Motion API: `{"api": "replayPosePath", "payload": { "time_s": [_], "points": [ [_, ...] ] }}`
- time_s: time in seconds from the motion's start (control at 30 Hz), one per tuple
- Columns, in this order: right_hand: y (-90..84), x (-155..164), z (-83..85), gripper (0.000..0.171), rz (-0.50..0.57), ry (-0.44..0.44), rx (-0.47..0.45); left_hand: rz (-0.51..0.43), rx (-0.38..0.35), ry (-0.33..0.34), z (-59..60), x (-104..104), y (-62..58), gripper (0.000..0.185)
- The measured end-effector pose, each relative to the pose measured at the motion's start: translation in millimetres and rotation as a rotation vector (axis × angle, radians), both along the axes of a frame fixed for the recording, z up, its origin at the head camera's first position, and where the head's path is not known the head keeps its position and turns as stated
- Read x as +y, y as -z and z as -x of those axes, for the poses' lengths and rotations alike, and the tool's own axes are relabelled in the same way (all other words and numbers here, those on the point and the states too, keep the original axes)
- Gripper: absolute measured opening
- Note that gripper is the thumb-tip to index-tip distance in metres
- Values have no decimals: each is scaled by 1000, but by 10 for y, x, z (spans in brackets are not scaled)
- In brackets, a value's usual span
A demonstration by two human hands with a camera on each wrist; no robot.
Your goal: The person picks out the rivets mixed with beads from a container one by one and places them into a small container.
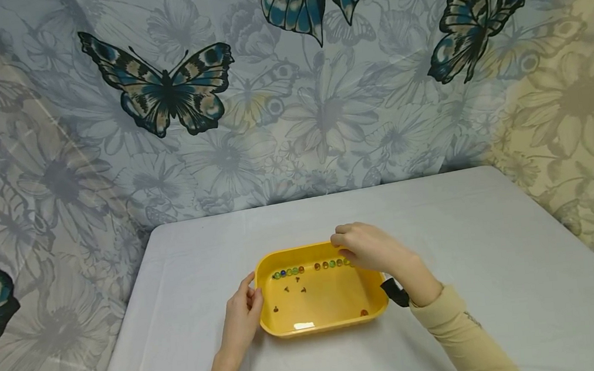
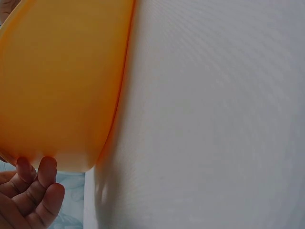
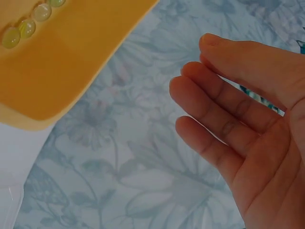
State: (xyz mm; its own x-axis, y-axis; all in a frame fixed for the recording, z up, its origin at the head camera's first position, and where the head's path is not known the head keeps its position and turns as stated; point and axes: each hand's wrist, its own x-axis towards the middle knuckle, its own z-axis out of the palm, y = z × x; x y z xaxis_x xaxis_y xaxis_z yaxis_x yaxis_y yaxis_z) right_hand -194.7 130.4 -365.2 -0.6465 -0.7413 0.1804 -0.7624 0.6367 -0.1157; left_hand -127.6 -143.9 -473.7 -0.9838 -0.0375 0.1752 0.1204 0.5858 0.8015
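Observation:
A shallow yellow tray with rounded corners lies on the white table in the head view. Along its far wall runs a row of small glass marbles, green, blue, amber and orange, with a gap partway. At the tray's left end my left hand holds the rim; in the left wrist view its curled fingertips touch the tray's outer side. My right hand is over the far right rim, beside the row's right end. The right wrist view shows its fingers loosely bent, with nothing visible between them.
One reddish-orange marble lies in the tray's near right corner. Several tiny dark pieces, too small to identify, are scattered in its left half. The white table meets a butterfly-and-flower patterned backdrop. Black wrist mounts sit close to the hands.

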Motion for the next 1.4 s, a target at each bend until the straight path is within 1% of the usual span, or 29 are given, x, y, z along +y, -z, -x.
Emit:
{"api": "replayPosePath", "payload": {
  "time_s": [0.43, 0.83, 1.03, 1.4],
  "points": [
    [26, -141, 35, 20, -1, -34, -19, 0, 9, -11, 7, 5, 5, 39],
    [80, -261, 33, 21, -4, -90, -5, -3, 20, -10, 1, 7, 7, 39],
    [114, -327, 48, 24, -28, -102, -4, -4, 27, -2, 3, 2, 2, 39],
    [119, -422, 61, 20, -74, -107, -17, 0, 8, 8, 3, -11, -11, 39]
  ]
}}
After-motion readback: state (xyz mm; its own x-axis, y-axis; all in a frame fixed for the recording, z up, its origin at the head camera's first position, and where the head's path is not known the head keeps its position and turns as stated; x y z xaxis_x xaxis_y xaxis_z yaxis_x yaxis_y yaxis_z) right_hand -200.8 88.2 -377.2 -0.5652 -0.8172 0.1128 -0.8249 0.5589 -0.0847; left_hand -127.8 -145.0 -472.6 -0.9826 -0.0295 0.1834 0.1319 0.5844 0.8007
